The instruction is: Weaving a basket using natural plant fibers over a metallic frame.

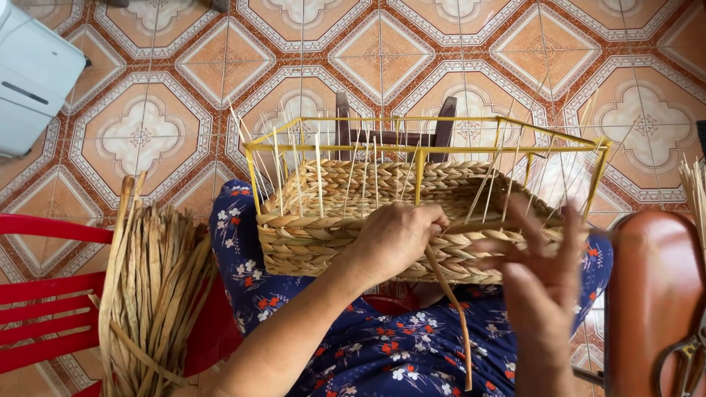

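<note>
A bundle of dried reeds leans at the lower left of the frame against a red plastic chair, just beside my knee. A white appliance sits in the upper left corner on the patterned tile floor. At the far right edge a brown rounded object crowds the frame, with scissor handles hanging at its lower side; more thin sticks poke up above it. Behind the work, two dark wooden legs show through the frame.

The half-woven basket rests on my lap, over my blue flowered dress, in the middle of the frame. A yellow wire frame rises around it, and pale upright sticks stand up from its rim, fencing off the near wall.

My left hand lies closed against the front wall of the basket, fingers curled on a loose reed strand that trails down from it toward the lower middle. My right hand is just to the right, fingers spread open, near the front right corner of the basket; it is blurred, so I cannot say whether it touches the weave or the strand.
</note>
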